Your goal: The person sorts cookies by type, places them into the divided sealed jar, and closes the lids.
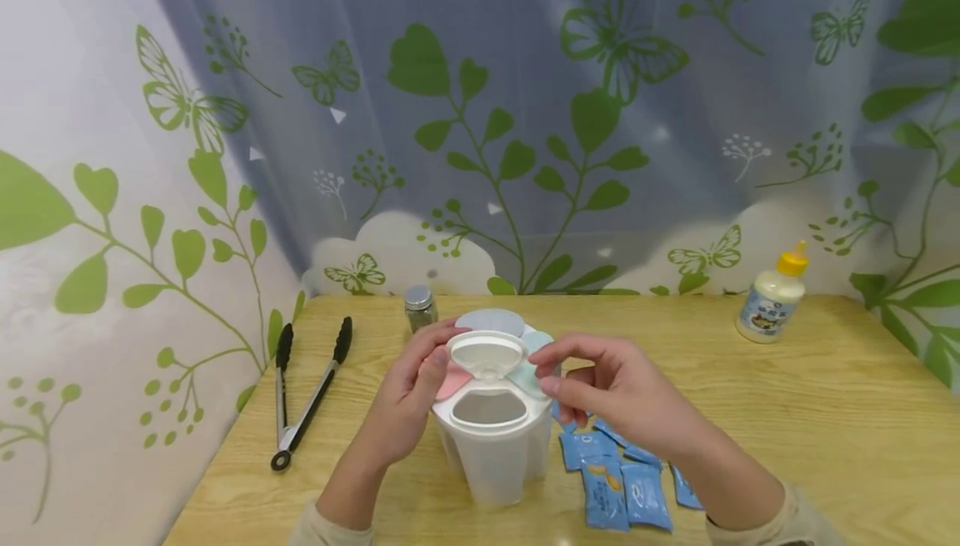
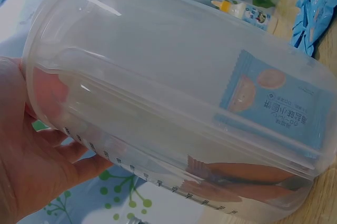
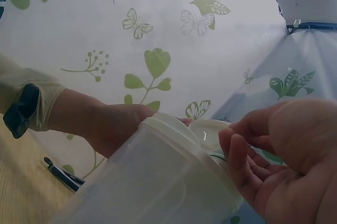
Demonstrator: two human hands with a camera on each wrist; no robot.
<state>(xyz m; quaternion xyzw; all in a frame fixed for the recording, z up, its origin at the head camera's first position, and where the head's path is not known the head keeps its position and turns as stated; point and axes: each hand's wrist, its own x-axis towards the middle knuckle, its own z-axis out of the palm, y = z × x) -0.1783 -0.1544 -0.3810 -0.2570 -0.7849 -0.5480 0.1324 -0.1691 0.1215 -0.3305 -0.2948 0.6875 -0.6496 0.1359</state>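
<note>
Right hand (image 1: 622, 392) sits half curled at the pale-green lid panel (image 1: 527, 378); whether it pinches the edge, I cannot tell. From it, the translucent white plastic container (image 1: 493, 467) lies at nine o'clock, upright, long axis vertical, its white oval flap (image 1: 489, 355) raised. The left hand (image 1: 408, 392) is nearer, gripping the container's left side. Shiny blue packets (image 1: 606, 492) lie at four o'clock from the container, silver black-tipped tongs (image 1: 316, 400) at nine.

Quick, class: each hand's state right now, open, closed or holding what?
Left hand: closed, holding the translucent container.
Right hand: open, fingers loosely bent near the raised lid, holding nothing.
</note>
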